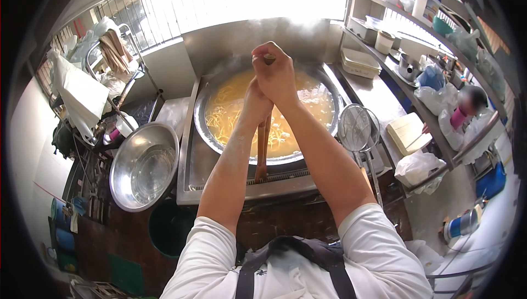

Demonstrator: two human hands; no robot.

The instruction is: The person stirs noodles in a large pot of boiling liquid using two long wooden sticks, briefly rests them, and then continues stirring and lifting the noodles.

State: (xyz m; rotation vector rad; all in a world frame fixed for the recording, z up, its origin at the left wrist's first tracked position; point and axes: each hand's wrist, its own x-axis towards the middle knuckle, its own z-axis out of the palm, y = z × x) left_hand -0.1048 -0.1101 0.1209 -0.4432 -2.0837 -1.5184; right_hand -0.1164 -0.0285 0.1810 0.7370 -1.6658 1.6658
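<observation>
A thick wooden stick [262,148] slants in front of a large round wok [300,159], its lower end at the wok's near rim. My right hand [274,77] is closed round the stick's upper part, and the end shows inside the curled fingers. Just below it, my left hand [255,101] is also closed on the stick, its fingers mostly hidden. Both arms reach out straight and meet over the wok. Yellow noodles [219,113] float in cloudy yellowish liquid, with steam rising at the back.
Two wire skimmers [354,129] lean right of the wok. A wide metal basin [145,167] stands at left, above a dark green bucket [169,227]. Shelves [401,74] on the right carry tubs, pots and plastic bags. A rack [123,52] with bags stands at left.
</observation>
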